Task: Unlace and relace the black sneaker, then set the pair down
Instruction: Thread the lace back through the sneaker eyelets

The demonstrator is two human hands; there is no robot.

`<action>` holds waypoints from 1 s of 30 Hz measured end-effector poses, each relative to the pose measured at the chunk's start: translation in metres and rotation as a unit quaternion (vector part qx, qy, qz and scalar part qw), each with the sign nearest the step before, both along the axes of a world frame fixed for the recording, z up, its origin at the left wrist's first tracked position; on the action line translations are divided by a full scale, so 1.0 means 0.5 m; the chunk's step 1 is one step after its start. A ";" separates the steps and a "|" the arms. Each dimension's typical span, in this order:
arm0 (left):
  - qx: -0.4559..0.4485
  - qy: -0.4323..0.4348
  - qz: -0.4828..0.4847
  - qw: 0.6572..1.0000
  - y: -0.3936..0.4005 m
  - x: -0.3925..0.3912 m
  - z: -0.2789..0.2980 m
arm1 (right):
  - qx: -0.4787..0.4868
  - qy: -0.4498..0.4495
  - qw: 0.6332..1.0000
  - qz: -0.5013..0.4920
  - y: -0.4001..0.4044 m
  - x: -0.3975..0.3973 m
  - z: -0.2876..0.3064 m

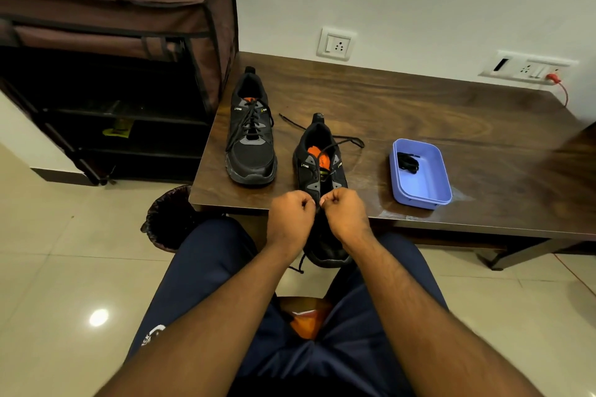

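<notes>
A black sneaker with an orange insole lies half over the table's near edge, toe toward me, its lace partly threaded. My left hand and my right hand are closed side by side over its lower eyelets, each pinching the black lace. Loose lace ends trail on the table behind the heel and hang below the toe. The second black sneaker, fully laced, stands to the left on the table.
A wooden table holds a blue plastic tray with a bundled black lace inside. A brown fabric shoe rack stands at left. A dark bin sits under the table's corner. Wall sockets with a red cable are behind.
</notes>
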State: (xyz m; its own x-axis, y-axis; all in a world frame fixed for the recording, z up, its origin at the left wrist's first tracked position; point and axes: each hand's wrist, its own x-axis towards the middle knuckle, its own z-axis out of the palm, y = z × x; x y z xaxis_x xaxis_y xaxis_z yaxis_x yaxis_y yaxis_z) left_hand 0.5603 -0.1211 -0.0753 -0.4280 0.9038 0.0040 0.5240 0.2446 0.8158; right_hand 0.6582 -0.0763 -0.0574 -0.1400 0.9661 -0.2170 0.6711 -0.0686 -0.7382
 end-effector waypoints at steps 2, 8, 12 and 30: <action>-0.010 0.032 0.001 0.999 -0.001 0.005 0.005 | 0.022 -0.015 1.000 0.009 -0.007 -0.005 0.002; -0.013 -0.056 0.022 0.998 0.005 -0.021 -0.014 | 0.020 -0.030 0.996 0.087 0.019 0.031 -0.001; -0.044 -0.103 -0.019 0.994 0.039 -0.051 -0.009 | 0.088 -0.167 0.967 0.170 0.047 0.052 0.008; -0.049 0.088 -0.257 0.961 0.106 -0.109 0.044 | -0.003 -0.230 0.925 0.303 0.086 0.051 0.032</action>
State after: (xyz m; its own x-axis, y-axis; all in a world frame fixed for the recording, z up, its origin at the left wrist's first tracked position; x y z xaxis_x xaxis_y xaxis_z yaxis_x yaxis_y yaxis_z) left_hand 0.5061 -0.0681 -0.0532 0.0754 0.9953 -0.0603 0.7238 -0.0130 0.6898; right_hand 0.6839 -0.0332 -0.0415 -0.5467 0.7393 -0.3932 0.8306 0.4194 -0.3663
